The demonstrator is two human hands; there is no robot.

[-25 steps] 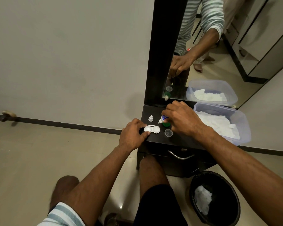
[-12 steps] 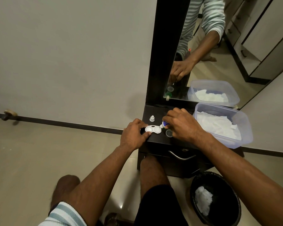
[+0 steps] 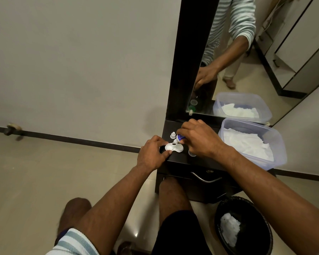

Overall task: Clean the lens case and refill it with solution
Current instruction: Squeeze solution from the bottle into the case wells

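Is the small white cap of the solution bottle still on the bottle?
No: the small white cap stands alone on the black cabinet top, beside the tilted solution bottle that the right hand grips.

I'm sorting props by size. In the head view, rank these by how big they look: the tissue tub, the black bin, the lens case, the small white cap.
1. Tissue tub and black bin: alike, and the bin is cropped, so unranked.
2. Lens case.
3. Small white cap.

The solution bottle's [image 3: 180, 138] blue label is too small to read.
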